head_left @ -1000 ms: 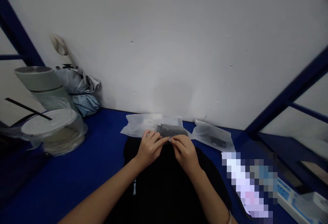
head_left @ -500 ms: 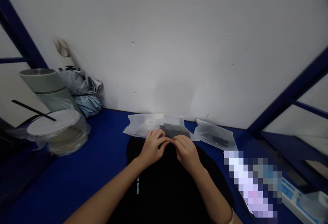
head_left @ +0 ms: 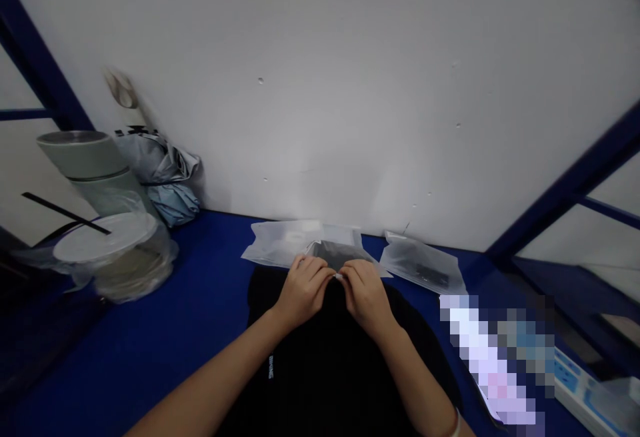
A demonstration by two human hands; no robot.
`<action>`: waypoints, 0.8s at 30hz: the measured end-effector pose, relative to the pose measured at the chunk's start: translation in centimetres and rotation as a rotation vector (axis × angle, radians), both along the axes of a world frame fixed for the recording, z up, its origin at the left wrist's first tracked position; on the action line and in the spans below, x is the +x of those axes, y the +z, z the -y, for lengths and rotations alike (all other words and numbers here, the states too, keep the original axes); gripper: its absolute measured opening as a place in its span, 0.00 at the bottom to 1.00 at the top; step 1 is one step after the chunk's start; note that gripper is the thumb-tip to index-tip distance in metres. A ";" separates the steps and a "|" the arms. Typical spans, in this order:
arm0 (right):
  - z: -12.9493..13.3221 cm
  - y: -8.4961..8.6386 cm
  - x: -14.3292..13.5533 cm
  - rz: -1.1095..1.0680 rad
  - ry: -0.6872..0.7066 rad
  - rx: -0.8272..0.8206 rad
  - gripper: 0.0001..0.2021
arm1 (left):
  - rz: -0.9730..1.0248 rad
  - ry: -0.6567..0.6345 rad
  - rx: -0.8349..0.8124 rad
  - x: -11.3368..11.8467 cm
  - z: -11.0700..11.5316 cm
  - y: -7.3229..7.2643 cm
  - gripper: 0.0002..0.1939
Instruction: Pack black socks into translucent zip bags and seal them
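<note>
My left hand [head_left: 306, 287] and my right hand [head_left: 365, 290] meet in front of me, fingertips pinched close together. Between them shows a tiny whitish piece [head_left: 339, 276], too small to name. Both hands are closed at it. Just beyond the fingers lies a dark grey packet [head_left: 345, 254], partly covered by my hands. Under and behind that packet is a frosted plastic bag [head_left: 277, 240]. To the right, a second frosted bag [head_left: 423, 264] has something dark inside. Below my hands is the black cloth [head_left: 320, 364] of my clothing, with white lettering.
On the left of the blue table [head_left: 200, 277] stand a lidded cup [head_left: 133, 264] with a black straw, a pale green tumbler [head_left: 85, 157] and a folded umbrella [head_left: 160, 164]. A blurred-out phone [head_left: 485, 357] and a power strip [head_left: 575, 384] lie right. A white wall [head_left: 340, 90] rises behind.
My fingertips have drawn slightly apart, and the small whitish piece between them now shows more. My left thumb has tucked in beside the fingers. The bags and packet stay in place.
</note>
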State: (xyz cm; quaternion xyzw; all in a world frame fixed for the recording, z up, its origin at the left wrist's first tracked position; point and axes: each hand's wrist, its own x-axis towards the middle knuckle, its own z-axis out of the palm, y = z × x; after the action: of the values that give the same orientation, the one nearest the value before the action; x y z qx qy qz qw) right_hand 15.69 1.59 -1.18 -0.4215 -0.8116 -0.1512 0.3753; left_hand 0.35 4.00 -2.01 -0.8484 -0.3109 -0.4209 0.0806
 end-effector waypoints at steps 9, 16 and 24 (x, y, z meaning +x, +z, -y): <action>0.3 0.2 0.2 -0.063 0.043 -0.107 0.08 | -0.115 0.067 0.107 -0.2 0.1 -0.3 0.09; 0.2 0.1 0.0 -0.141 0.018 -0.024 0.06 | -0.101 0.047 0.181 -0.3 0.0 0.0 0.07; 0.3 0.0 -0.1 -0.185 -0.023 -0.002 0.06 | -0.063 0.089 0.198 -0.4 -0.1 0.0 0.06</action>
State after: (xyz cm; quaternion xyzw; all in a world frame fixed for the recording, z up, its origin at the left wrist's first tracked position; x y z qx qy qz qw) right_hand 15.57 1.30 -1.21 -0.4435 -0.7686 -0.1150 0.4464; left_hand -0.01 4.07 -1.99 -0.8345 -0.3023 -0.4186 0.1921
